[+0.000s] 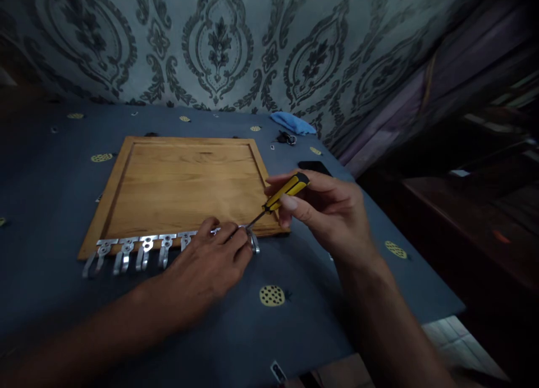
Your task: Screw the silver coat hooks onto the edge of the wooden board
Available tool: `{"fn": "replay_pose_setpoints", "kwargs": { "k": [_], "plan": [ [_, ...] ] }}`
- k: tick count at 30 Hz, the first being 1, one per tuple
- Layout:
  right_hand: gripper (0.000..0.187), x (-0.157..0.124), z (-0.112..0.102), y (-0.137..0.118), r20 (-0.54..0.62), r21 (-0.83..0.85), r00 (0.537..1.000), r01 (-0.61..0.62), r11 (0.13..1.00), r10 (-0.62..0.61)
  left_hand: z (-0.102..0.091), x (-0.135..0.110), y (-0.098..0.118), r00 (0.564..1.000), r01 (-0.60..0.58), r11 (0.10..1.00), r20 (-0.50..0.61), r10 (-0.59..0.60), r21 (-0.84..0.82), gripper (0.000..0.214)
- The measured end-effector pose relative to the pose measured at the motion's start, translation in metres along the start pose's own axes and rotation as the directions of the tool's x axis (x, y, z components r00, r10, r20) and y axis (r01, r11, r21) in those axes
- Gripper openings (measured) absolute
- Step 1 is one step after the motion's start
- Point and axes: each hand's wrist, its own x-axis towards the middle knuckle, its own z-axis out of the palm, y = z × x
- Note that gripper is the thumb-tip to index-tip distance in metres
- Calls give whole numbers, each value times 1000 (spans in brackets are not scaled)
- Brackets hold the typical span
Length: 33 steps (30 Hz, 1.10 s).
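My right hand is closed around the yellow and black handle of a screwdriver. The shaft slants down to the left, its tip at the right part of a metal hook rail. This silvery rail with several hooks lies along the near edge of a framed wooden board. Bent over the rail, the fingers of my left hand grip it beside the screwdriver tip and cover some of the hooks. Any screw under the tip is hidden by those fingers.
The board lies flat on a table with a blue pineapple-print cover. Behind its right corner are a blue cloth, keys and a dark flat object. Patterned wall covering rises at the back. The table's edge runs down the right side.
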Motion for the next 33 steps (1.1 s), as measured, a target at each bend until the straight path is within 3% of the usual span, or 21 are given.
{"fn": "replay_pose_setpoints", "kwargs": {
  "k": [7, 11, 13, 19, 24, 33],
  "plan": [
    [36, -1, 11, 4, -128, 9, 991, 44, 999, -43, 0, 0, -1, 1000, -8, 1000, 20, 8, -3, 25],
    [34, 0, 12, 4, -308, 8, 945, 118, 993, -110, 0, 0, -1, 1000, -7, 1000, -6, 7, 4, 23],
    [35, 0, 11, 4, -342, 9, 933, 122, 993, -111, 0, 0, -1, 1000, -9, 1000, -17, 9, 0, 23],
    [40, 0, 14, 2, -261, -45, 963, 50, 998, -60, 0, 0, -1, 999, -13, 1000, -30, 14, 6, 27],
    [38, 0, 14, 2, -246, -84, 964, 81, 993, -99, 0, 1, 0, 999, -12, 1000, -29, 13, 22, 24],
    [36, 0, 14, 3, -185, -36, 981, 47, 998, -53, 1, 1, -1, 999, -26, 999, -43, 27, 34, 27]
  ]
}}
